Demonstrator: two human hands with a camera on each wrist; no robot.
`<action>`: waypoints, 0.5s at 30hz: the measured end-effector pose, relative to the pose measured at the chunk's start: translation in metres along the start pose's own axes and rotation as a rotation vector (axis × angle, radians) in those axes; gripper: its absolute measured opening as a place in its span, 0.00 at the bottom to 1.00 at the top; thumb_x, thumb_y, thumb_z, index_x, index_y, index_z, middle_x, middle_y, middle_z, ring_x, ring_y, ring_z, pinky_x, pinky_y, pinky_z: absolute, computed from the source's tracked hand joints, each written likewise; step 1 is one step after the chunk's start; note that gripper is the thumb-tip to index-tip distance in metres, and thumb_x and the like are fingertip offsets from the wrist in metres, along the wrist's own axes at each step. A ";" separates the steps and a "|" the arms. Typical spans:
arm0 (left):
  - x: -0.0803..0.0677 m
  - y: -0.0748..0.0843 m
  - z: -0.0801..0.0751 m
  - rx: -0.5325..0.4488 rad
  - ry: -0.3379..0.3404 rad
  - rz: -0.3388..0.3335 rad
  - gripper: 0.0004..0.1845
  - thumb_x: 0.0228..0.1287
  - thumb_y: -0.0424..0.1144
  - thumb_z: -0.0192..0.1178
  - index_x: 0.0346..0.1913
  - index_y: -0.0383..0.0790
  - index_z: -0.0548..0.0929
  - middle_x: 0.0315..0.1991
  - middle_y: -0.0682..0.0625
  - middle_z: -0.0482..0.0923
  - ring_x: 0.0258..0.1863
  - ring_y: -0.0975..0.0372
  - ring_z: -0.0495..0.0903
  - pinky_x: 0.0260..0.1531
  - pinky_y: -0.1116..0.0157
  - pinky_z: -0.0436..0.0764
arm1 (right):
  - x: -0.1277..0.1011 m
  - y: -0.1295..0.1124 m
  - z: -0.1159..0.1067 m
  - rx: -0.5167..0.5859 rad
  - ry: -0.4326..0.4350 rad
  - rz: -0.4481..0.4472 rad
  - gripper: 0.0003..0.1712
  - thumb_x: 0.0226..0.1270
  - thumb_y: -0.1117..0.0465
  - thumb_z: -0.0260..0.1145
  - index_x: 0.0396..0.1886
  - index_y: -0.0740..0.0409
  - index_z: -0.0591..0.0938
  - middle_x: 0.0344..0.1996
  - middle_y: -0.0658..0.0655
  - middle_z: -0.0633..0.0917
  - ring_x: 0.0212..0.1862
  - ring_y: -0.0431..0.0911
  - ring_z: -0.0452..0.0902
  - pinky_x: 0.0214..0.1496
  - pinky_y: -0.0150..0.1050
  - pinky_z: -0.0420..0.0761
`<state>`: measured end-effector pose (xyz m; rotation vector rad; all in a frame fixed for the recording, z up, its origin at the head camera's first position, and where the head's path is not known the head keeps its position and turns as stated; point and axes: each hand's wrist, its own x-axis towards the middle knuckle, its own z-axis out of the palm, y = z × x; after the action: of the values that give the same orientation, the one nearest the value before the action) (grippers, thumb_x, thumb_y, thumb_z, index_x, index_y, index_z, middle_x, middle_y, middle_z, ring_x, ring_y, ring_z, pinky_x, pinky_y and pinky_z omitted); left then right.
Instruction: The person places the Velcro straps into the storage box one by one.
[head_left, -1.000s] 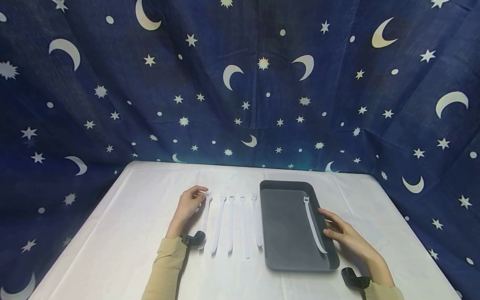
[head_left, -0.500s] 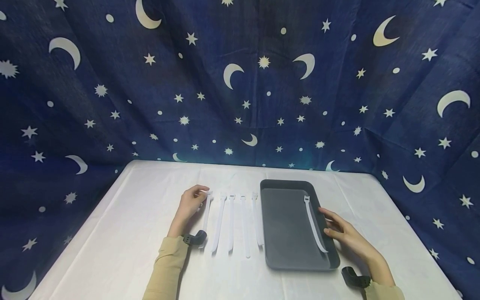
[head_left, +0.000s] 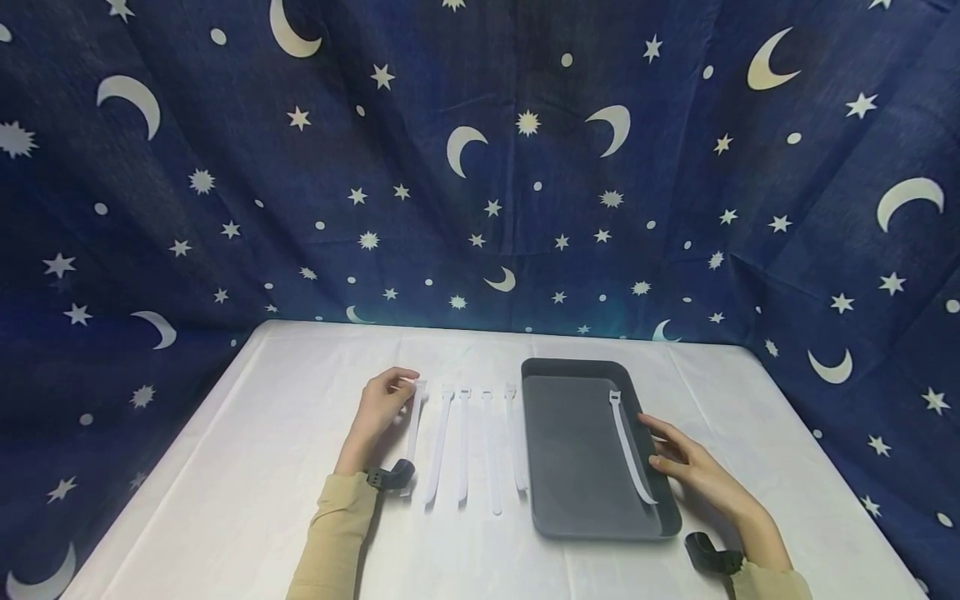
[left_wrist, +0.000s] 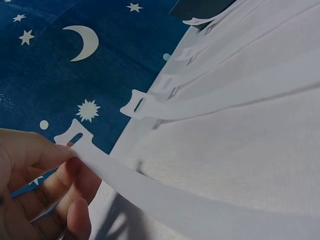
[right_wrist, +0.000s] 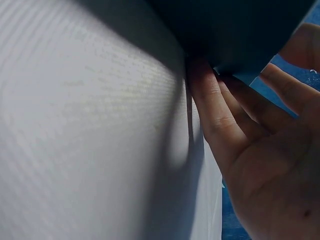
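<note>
Resting against the near right side of the dark tray (head_left: 570,508), the right hand (head_left: 693,471) lies with fingers (right_wrist: 215,107) straight, touching the tray wall. One white strap (head_left: 628,450) lies inside the tray. On the white worktop (head_left: 247,467), the left hand (head_left: 378,408) pinches the far end of the leftmost strap (head_left: 412,442) between thumb and fingers (left_wrist: 70,167). Four more straps (head_left: 472,442) lie side by side between it and the tray. Behind hangs a starry blue cloth (head_left: 480,167).

White straps (head_left: 462,442) are laid on a white tablecloth (head_left: 262,467). A dark grey tray (head_left: 577,450) is seen. The backdrop (head_left: 480,167) is patterned navy with pale moons and stars.
</note>
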<state>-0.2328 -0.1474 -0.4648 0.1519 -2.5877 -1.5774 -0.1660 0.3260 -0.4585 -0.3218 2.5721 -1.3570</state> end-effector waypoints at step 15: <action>-0.002 0.009 -0.004 0.028 0.015 0.029 0.12 0.62 0.32 0.57 0.48 0.39 0.83 0.36 0.41 0.82 0.31 0.58 0.83 0.30 0.70 0.76 | -0.002 0.000 -0.001 0.008 -0.024 -0.038 0.36 0.72 0.56 0.56 0.75 0.55 0.55 0.74 0.71 0.55 0.69 0.77 0.52 0.64 0.71 0.58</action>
<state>-0.2305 -0.1464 -0.4546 0.1269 -2.5897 -1.5255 -0.1639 0.3269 -0.4576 -0.3849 2.5527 -1.3676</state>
